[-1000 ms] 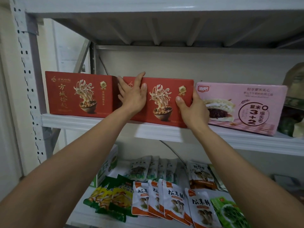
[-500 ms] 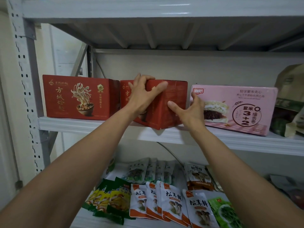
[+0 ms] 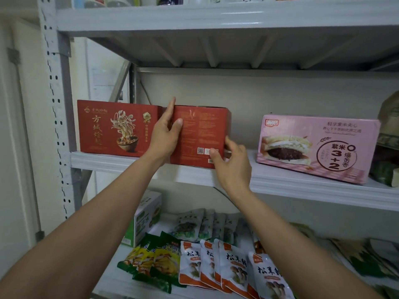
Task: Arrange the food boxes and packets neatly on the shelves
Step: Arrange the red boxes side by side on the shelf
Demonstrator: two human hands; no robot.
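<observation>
Two red noodle boxes stand on the middle shelf (image 3: 133, 164). The left red box (image 3: 112, 128) shows its printed front. The second red box (image 3: 200, 130) is turned so its text-covered end panel faces me, and it sits tight against the first. My left hand (image 3: 165, 137) grips its left edge, thumb on the panel and fingers slipped between the two boxes. My right hand (image 3: 232, 162) holds its lower right corner, thumb on the front, fingers round the side.
A pink sandwich-cake box (image 3: 315, 145) stands to the right, with a gap of bare shelf between. Green-brown packages (image 3: 388, 134) crowd the far right. The lower shelf holds mushroom packets (image 3: 228, 268), yellow-green packets (image 3: 155, 260) and a green-white box (image 3: 144, 219). A perforated upright (image 3: 57, 117) bounds the left.
The second red box has been swung round from front-facing to end-on and slid left against the first box. Both hands moved with it, and the gap to the pink box widened.
</observation>
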